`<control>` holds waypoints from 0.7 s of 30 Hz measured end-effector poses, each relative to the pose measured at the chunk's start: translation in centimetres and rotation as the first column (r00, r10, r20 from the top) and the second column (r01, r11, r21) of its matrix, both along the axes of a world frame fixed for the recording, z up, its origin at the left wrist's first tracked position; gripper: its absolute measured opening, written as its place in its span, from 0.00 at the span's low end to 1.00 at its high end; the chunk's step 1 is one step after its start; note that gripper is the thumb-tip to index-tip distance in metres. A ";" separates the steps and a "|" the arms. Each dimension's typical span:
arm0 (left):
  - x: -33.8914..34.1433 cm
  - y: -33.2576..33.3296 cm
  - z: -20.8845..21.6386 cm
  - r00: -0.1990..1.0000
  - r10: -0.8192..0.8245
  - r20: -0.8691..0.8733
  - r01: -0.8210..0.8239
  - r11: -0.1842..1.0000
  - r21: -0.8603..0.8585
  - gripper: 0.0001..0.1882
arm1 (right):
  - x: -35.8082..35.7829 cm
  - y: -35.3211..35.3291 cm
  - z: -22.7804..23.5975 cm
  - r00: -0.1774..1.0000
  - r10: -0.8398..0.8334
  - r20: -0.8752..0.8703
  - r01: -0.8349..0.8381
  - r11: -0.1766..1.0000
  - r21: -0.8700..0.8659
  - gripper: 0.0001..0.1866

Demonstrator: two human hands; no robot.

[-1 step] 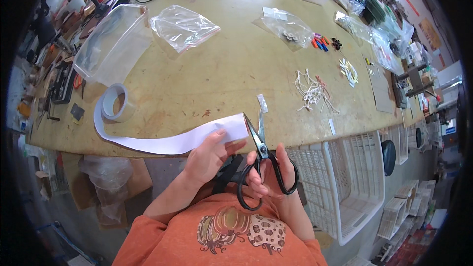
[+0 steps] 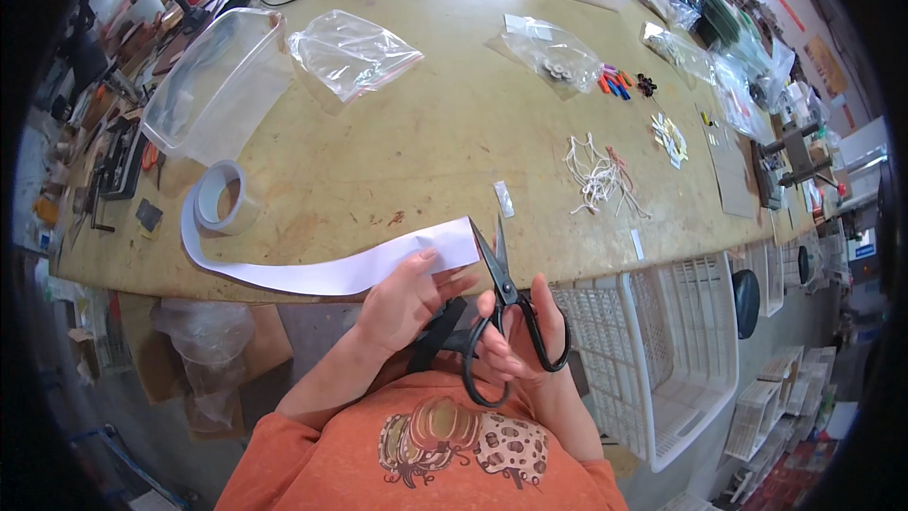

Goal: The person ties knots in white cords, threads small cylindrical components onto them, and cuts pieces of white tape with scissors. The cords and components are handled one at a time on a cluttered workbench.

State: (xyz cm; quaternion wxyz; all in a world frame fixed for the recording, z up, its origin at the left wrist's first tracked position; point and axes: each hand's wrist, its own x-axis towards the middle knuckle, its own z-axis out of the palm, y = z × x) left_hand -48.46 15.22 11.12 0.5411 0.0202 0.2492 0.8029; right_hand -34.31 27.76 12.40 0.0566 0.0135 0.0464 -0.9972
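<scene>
My left hand [image 2: 402,298] pinches the free end of a white strip [image 2: 350,270], thumb on top and fingers beneath. The strip curves left along the table's front edge to its roll [image 2: 227,197], which stands on the table. In my right hand [image 2: 530,336] are black-handled scissors [image 2: 506,290], with fingers in the loops. The scissors' blades are parted and point away from me, one right beside the strip's cut end. Beyond their tips a small shiny piece [image 2: 503,199] lies on the table.
A clear plastic tub [image 2: 222,85] and a clear bag [image 2: 352,52] stand at the left. To the right lie white cords [image 2: 598,175], coloured small pieces [image 2: 617,82] and a bag of parts [image 2: 553,52]. White plastic crates [image 2: 695,360] stand below the table's right front edge.
The scissors have shifted very slightly, their blades a little closer together and the right tip lower, away from the shiny piece. My left hand and the strip stay nearly still.
</scene>
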 end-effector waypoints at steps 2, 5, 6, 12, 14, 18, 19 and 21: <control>0.3 0.7 0.1 0.998 -0.042 -0.037 0.042 0.999 0.008 0.27 | -0.3 -0.4 0.0 0.996 0.005 -0.090 -0.025 0.973 -0.228 0.37; 0.0 1.3 1.2 0.987 -0.159 -0.012 0.159 0.978 0.133 0.26 | -0.7 -0.4 0.0 0.987 0.010 -0.160 -0.064 0.939 -0.337 0.36; -0.1 1.5 0.9 0.987 -0.163 -0.001 0.162 0.980 0.112 0.25 | -0.7 -0.3 -0.1 0.986 0.007 -0.168 -0.064 0.940 -0.334 0.36; 0.2 2.4 1.4 0.999 0.026 -0.019 -0.028 0.996 -0.084 0.17 | -0.1 0.8 -1.1 0.985 -0.033 -0.167 -0.006 0.975 -0.224 0.36; 0.3 2.8 1.7 0.985 0.119 -0.127 -0.129 0.989 -0.073 0.15 | 0.2 1.3 -1.6 0.987 -0.032 -0.160 0.002 0.983 -0.182 0.36; -1.3 3.3 0.4 0.866 0.139 -0.481 -0.261 0.945 -0.196 0.14 | 1.3 2.2 -0.9 0.988 -0.141 -0.058 0.145 0.988 0.058 0.34; -1.5 3.2 0.3 0.834 0.109 -0.541 -0.272 0.934 -0.232 0.14 | 1.6 2.5 -0.9 0.984 -0.176 -0.013 0.176 0.969 0.172 0.33; -1.7 3.2 0.5 0.770 0.066 -0.635 -0.320 0.900 -0.295 0.14 | 1.8 2.8 -0.7 0.974 -0.216 0.064 0.171 0.894 0.413 0.31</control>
